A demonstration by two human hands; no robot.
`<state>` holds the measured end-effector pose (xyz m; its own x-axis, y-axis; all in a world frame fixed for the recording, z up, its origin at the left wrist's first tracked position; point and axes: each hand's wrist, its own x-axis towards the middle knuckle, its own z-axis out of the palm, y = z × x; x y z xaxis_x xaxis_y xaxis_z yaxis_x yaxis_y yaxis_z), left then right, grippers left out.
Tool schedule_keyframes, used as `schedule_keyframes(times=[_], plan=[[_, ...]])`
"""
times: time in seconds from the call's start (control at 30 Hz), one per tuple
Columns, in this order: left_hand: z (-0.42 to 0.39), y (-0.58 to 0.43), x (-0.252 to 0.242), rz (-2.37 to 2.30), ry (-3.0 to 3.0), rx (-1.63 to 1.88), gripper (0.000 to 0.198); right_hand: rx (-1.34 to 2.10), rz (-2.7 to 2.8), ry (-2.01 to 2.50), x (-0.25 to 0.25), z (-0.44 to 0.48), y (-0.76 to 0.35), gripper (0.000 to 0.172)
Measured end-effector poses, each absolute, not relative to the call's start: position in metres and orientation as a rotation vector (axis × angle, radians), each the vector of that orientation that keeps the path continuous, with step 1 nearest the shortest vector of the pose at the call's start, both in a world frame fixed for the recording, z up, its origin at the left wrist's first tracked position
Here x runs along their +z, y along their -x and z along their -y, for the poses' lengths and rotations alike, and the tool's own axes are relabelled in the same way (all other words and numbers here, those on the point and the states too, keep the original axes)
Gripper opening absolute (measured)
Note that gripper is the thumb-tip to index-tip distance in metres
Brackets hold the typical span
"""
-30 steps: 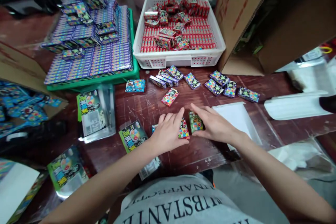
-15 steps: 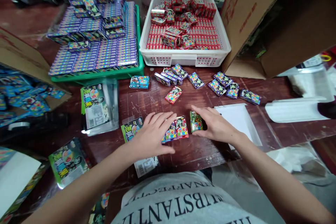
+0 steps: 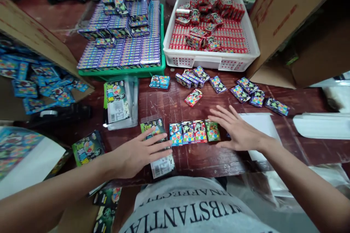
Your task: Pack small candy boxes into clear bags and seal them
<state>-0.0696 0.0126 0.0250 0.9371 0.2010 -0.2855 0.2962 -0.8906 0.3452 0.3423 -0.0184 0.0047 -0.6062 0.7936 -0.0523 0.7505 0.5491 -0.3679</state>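
Note:
Side by side in a row on the dark wooden table lie a blue box (image 3: 175, 134), a purple box (image 3: 187, 132), a red box (image 3: 200, 131) and a green box (image 3: 212, 130), all small and flat. My left hand (image 3: 136, 151) rests with fingers spread over a printed green-and-black package (image 3: 154, 125) in a clear sleeve, its fingertips close to the blue box. My right hand (image 3: 237, 127) is open just right of the green box, fingers apart. Something dark purple shows partly beneath that palm; I cannot make it out.
Behind are a green tray (image 3: 164, 58) stacked with purple boxes and a white basket (image 3: 212, 60) of red boxes. Loose purple boxes (image 3: 218, 84) and a red one lie before them. Cardboard cartons (image 3: 273, 25) flank both sides. Clear sleeves (image 3: 132, 102) lie left, white card (image 3: 262, 134) right.
The green box now sits against the red one, closing the gap. My left hand has drawn back left off the row, uncovering the blue box. The camera view has shifted left.

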Motion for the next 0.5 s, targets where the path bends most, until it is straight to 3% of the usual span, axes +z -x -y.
schedule_keyframes(times=[0.07, 0.13, 0.3, 0.5], plan=[[-0.011, 0.067, 0.027, -0.310, -2.729, -0.292, 0.080, 0.457, 2.646, 1.292, 0.004, 0.013, -0.317, 0.102], [-0.011, 0.067, 0.033, -0.277, -2.795, -0.269, 0.074, 0.414, 2.656, 1.204, -0.001, 0.007, -0.284, 0.103], [-0.006, 0.078, 0.057, -0.465, -2.883, -0.045, 0.062, 0.446, 2.712, 1.049, -0.020, 0.000, -0.222, 0.091], [0.022, 0.068, 0.059, -1.141, -2.628, 0.147, 0.080, 0.517, 2.487, 1.182, -0.041, 0.003, -0.234, 0.071]])
